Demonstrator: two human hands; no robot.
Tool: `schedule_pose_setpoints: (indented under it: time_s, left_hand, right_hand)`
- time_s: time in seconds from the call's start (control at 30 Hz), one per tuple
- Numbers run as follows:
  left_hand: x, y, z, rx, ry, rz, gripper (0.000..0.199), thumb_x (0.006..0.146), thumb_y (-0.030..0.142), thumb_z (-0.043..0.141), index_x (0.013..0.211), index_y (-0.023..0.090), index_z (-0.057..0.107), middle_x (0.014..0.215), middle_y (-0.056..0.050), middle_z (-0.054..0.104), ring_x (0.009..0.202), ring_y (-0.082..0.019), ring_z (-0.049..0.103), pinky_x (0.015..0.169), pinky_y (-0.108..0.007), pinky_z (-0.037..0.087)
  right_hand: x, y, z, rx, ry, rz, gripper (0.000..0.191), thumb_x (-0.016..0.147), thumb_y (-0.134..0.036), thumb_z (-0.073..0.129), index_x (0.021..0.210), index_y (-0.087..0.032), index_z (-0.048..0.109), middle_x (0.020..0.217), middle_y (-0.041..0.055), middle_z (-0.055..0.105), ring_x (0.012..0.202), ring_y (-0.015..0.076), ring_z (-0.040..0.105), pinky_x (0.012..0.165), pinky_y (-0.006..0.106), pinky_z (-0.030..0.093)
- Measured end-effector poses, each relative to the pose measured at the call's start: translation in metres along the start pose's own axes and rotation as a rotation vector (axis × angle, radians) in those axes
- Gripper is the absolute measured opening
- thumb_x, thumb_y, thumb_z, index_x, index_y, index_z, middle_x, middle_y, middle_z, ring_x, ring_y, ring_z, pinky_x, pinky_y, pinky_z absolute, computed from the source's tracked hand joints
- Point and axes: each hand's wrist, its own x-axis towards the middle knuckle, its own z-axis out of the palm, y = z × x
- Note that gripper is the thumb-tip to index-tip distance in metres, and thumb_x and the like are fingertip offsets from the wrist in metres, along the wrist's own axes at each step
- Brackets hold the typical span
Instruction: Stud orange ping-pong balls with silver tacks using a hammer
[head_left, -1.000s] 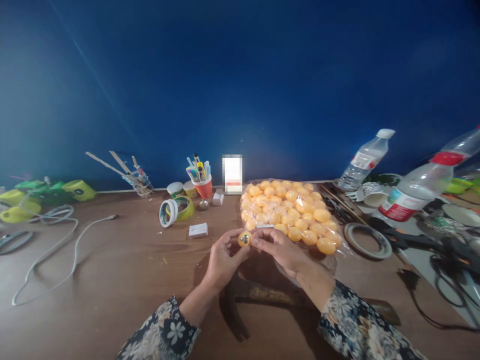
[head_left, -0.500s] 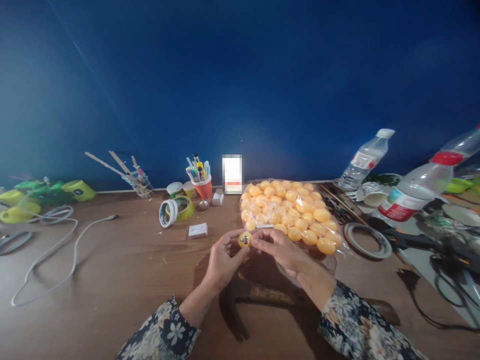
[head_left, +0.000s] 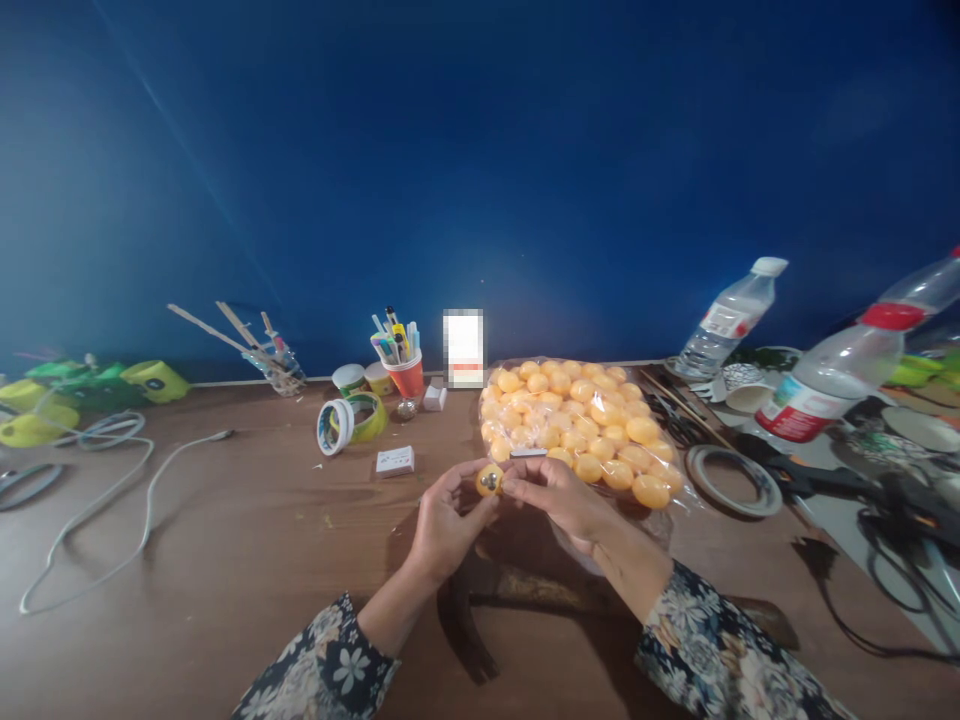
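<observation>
Between my two hands is a small yellow-orange ball (head_left: 489, 480) with a dark and silvery patch facing me. My left hand (head_left: 450, 515) pinches it from the left, thumb below and fingers above. From the right, my right hand (head_left: 559, 500) closes thumb and fingertips against its edge. A thin pale strip (head_left: 529, 453) shows just above the right fingers; whether they hold it I cannot tell. Behind the hands sits a clear plastic bag of yellow-orange balls (head_left: 574, 415). Under my wrists lies a claw hammer (head_left: 540, 588), its handle partly hidden by the right forearm.
Left of the hands are a small white box (head_left: 395, 461), a tape roll (head_left: 335, 428) and an orange cup of markers (head_left: 407, 375). A white cable (head_left: 150, 500) curls at left. On the right are a tape ring (head_left: 735, 482), a glue gun (head_left: 847, 480) and plastic bottles (head_left: 832, 380).
Both hands keep nearly the same pose around the ball. The view has shifted only very slightly.
</observation>
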Motion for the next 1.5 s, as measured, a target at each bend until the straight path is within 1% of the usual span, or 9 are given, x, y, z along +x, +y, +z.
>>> schedule_pose_setpoints:
  time_s: [0.3,0.4,0.57,0.77,0.97,1.2,1.27,1.43,1.5]
  left_hand:
    - [-0.0012,-0.0013,0.0000,0.000,0.000,0.006,0.039,0.073,0.024,0.072,0.110,0.016,0.063,0.099,-0.008,0.075,0.086,-0.021,0.072,0.075,-0.030,0.059]
    - [-0.0011,-0.0017,-0.0002,0.007,0.003,0.013,0.038,0.073,0.024,0.072,0.110,0.017,0.064,0.101,-0.008,0.075,0.087,-0.021,0.072,0.079,-0.030,0.058]
    - [-0.0010,0.0009,0.0007,0.003,0.011,-0.005,0.038,0.071,0.023,0.072,0.108,0.016,0.064,0.100,-0.008,0.075,0.088,-0.021,0.072,0.078,-0.031,0.059]
    - [-0.0013,0.0021,0.0012,0.006,0.012,-0.003,0.037,0.071,0.021,0.072,0.107,0.016,0.065,0.100,-0.008,0.075,0.087,-0.022,0.073,0.078,-0.031,0.059]
    - [-0.0006,-0.0005,0.0012,0.015,0.024,-0.002,0.038,0.070,0.021,0.072,0.107,0.016,0.066,0.101,-0.009,0.075,0.089,-0.023,0.072,0.079,-0.033,0.059]
    - [-0.0011,0.0020,0.0028,0.020,0.035,-0.016,0.039,0.068,0.021,0.073,0.106,0.015,0.066,0.101,-0.008,0.075,0.088,-0.022,0.073,0.077,-0.031,0.059]
    - [-0.0015,0.0011,0.0026,0.037,0.037,-0.010,0.038,0.069,0.021,0.072,0.106,0.015,0.066,0.101,-0.008,0.075,0.087,-0.022,0.073,0.076,-0.030,0.059]
    - [-0.0027,-0.0002,0.0020,0.063,0.018,0.012,0.037,0.071,0.022,0.072,0.107,0.015,0.066,0.103,-0.009,0.074,0.087,-0.022,0.072,0.075,-0.031,0.059]
    - [-0.0026,0.0009,0.0022,0.059,0.012,0.015,0.037,0.071,0.022,0.073,0.107,0.015,0.066,0.104,-0.009,0.074,0.087,-0.023,0.072,0.076,-0.032,0.060]
  right_hand:
    - [0.0005,0.0008,-0.0011,-0.014,-0.008,0.000,0.037,0.059,-0.049,0.081,0.061,-0.016,0.065,0.063,-0.0020,0.059,0.059,0.0105,0.045,0.062,0.027,0.037]
    - [0.0001,0.0006,-0.0007,-0.004,-0.001,0.009,0.037,0.058,-0.049,0.082,0.063,-0.016,0.066,0.064,-0.0019,0.060,0.059,0.0100,0.046,0.061,0.026,0.038]
    - [0.0002,0.0009,0.0005,0.000,0.004,0.018,0.037,0.057,-0.049,0.082,0.061,-0.016,0.066,0.063,-0.0013,0.062,0.059,0.0106,0.048,0.061,0.026,0.040]
    - [-0.0001,0.0017,0.0010,-0.014,0.040,0.036,0.038,0.056,-0.049,0.083,0.062,-0.015,0.067,0.059,-0.0026,0.060,0.058,0.0103,0.047,0.060,0.026,0.038]
    - [-0.0011,-0.0008,0.0027,-0.009,0.039,0.040,0.036,0.056,-0.046,0.082,0.059,-0.015,0.065,0.060,-0.0025,0.060,0.057,0.0097,0.046,0.060,0.026,0.037]
    - [-0.0010,-0.0016,0.0041,-0.003,0.037,0.042,0.039,0.054,-0.049,0.082,0.056,-0.016,0.062,0.060,-0.0021,0.061,0.055,0.0096,0.045,0.058,0.026,0.036]
    - [-0.0013,-0.0025,0.0052,-0.002,0.031,0.047,0.039,0.055,-0.049,0.082,0.057,-0.016,0.062,0.062,-0.0014,0.063,0.056,0.0100,0.046,0.059,0.027,0.037]
    - [-0.0003,-0.0010,0.0062,-0.007,0.118,0.044,0.039,0.050,-0.047,0.085,0.058,-0.017,0.062,0.070,0.0008,0.067,0.065,0.0137,0.054,0.069,0.029,0.041]
    - [0.0008,0.0008,0.0050,-0.009,0.117,0.042,0.039,0.050,-0.047,0.085,0.059,-0.017,0.062,0.072,0.0014,0.067,0.068,0.0149,0.056,0.070,0.030,0.042]
